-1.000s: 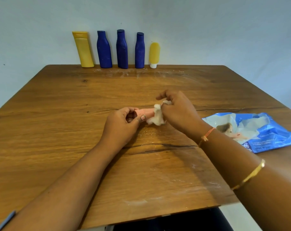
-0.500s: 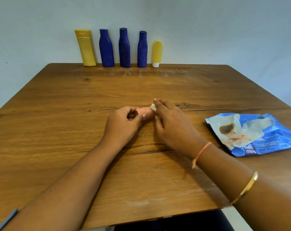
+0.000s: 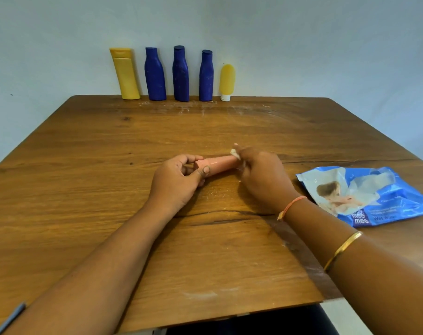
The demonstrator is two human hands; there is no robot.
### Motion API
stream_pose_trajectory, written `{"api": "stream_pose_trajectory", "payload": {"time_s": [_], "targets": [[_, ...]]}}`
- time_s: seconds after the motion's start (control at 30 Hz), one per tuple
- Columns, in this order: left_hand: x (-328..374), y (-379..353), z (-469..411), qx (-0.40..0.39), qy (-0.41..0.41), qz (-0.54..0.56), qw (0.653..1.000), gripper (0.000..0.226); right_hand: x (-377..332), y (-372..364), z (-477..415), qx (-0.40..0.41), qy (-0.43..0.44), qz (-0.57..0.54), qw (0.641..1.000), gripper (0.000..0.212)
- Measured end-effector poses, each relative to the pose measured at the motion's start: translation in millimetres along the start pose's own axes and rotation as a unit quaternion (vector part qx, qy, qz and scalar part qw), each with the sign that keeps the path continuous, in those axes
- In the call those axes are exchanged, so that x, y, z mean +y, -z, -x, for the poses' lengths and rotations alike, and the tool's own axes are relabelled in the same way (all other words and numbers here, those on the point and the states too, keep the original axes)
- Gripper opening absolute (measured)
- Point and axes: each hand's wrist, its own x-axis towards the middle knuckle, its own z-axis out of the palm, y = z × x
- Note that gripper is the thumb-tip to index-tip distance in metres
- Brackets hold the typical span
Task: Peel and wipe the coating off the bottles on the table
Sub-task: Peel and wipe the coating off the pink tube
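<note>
Wooden table, dark crack across grain, white smears. Blue wipes pack flat on it. Well beyond pack, to its left: yellow bottle, three blue bottles, yellow tube, upright in a row.

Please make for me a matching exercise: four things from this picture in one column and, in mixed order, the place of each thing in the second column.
Things
1. pink bottle
2. wipes packet
3. tall yellow bottle
4. white wipe

Places
A. left end of the back row
B. lying flat on the right side of the table
C. pinched in the right hand
D. held by its cap end in the left hand

Pairs: 1-D, 2-B, 3-A, 4-C
</note>
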Motion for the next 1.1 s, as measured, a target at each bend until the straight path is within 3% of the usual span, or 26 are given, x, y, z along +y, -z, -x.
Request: {"api": "stream_pose_trajectory", "payload": {"time_s": [0.07, 0.13, 0.2, 0.3, 0.37, 0.53, 0.6, 0.73, 0.87, 1.0, 1.1], "targets": [[0, 0, 0, 0.001, -0.001, -0.005, 1.000, 0.020, 1, 1, -4, 0.020, -0.074, -0.084, 0.994, 0.042], [1, 0, -1, 0.002, 0.005, 0.003, 1.000, 0.018, -6, -1, -5, 0.028, -0.094, -0.080, 0.992, 0.045], [1, -1, 0, 0.003, 0.011, 0.015, 1.000, 0.013, -21, -8, 3, 0.002, -0.034, 0.000, 0.999, 0.055], [0, 0, 0, 0.005, 0.009, 0.029, 1.000, 0.011, -40, -16, 14, -0.051, 0.128, 0.094, 0.986, 0.058], [-1, 1, 0, 0.000, 0.019, 0.047, 0.999, 0.010, -42, -11, 12, -0.072, 0.150, 0.122, 0.978, 0.057], [1, 2, -1, -0.012, 0.028, 0.036, 0.999, 0.005, -21, -2, -13, -0.010, 0.031, 0.069, 0.997, 0.050], [1, 2, -1, 0.000, -0.013, -0.021, 1.000, 0.012, -17, 2, -17, -0.005, -0.014, 0.045, 0.999, 0.047], [2, 2, 4, -0.026, -0.112, -0.085, 0.990, 0.041, -19, 5, -20, -0.026, -0.027, 0.067, 0.997, 0.038], [0, 0, 5, -0.028, -0.155, -0.105, 0.982, 0.045, -18, 4, -24, -0.019, -0.049, 0.064, 0.997, 0.039], [-2, 0, 4, 0.004, -0.122, -0.083, 0.989, 0.025, -30, -10, -5, -0.037, 0.031, 0.081, 0.996, 0.057], [-6, 0, 1, 0.003, -0.107, -0.086, 0.990, 0.015, -36, -19, 8, -0.058, 0.108, 0.074, 0.990, 0.060]]}}
